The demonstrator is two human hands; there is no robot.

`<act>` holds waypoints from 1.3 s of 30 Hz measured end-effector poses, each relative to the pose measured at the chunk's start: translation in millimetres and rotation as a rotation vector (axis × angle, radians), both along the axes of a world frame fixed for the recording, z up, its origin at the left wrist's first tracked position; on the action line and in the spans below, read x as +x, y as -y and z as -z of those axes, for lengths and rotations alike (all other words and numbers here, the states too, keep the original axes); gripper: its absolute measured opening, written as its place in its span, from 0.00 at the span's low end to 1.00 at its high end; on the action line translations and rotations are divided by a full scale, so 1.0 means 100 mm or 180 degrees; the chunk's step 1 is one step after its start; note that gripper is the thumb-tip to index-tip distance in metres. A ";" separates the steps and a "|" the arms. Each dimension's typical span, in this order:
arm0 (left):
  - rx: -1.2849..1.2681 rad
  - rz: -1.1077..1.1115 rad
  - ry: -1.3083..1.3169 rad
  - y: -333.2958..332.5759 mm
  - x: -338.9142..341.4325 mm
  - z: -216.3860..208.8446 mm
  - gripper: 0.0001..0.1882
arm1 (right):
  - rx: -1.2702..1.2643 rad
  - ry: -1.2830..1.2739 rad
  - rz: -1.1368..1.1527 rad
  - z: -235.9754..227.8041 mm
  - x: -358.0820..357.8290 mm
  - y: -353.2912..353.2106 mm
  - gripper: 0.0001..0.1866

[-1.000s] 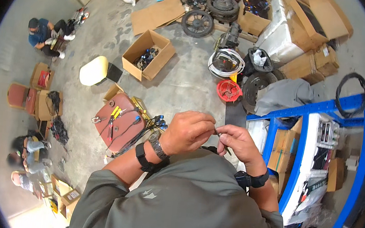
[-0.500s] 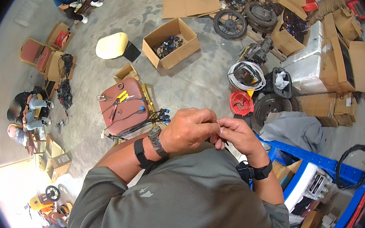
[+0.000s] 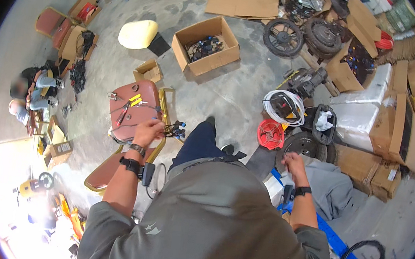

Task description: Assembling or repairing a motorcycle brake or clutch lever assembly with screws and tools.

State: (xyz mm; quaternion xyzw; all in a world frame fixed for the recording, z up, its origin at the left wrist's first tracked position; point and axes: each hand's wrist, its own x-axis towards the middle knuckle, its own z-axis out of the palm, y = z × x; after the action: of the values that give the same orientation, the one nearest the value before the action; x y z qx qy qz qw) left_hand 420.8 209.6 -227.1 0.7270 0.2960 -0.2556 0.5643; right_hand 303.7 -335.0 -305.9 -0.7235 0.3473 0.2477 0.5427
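Note:
Over the near right part of a reddish-brown chair seat (image 3: 126, 105), my left hand (image 3: 148, 132) reaches with bent fingers. They meet a bundle of black cables with blue connectors (image 3: 176, 130); whether they grip it is unclear. Yellow-handled pliers (image 3: 135, 100), a red-handled tool (image 3: 122, 116) and a dark ring (image 3: 135, 87) lie on the seat. Out to the right, above a grey cloth (image 3: 330, 185), my right hand (image 3: 295, 165) is closed with fingers curled. Anything inside it is too small or hidden to make out.
Ahead stands an open cardboard box (image 3: 205, 53) of wiring, beside a cream seat (image 3: 137, 33). To the right are a red reel (image 3: 270, 134), a white hose coil (image 3: 284, 107), tyres and cartons. A blue metal frame (image 3: 342, 245) runs low right. A seated person (image 3: 37, 89) is at left.
My hands have parted from in front of my chest. The left has gone left to the cables at the chair, the right outward to the right. The view has shifted, and my leg now shows.

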 end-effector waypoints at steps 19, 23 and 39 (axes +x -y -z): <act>0.1176 0.1528 0.0285 -0.04 2.35 0.50 0.15 | -0.0876 0.0539 -0.1938 -0.43 3.57 -0.65 0.13; 0.1119 0.1287 0.0332 -0.05 2.67 0.55 0.15 | -0.0668 0.0688 -0.2509 -0.68 4.75 -1.43 0.10; 0.0707 -0.1014 -0.0866 0.27 1.80 0.81 0.02 | -0.0266 0.0356 -0.5745 0.72 5.88 -2.36 0.09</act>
State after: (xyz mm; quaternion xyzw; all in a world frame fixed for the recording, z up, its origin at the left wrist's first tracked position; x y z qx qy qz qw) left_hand 600.4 182.9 -308.2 0.6876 0.5066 -0.2248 0.4690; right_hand 892.0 -98.9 -378.3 -0.7510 -0.3702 0.5307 0.1316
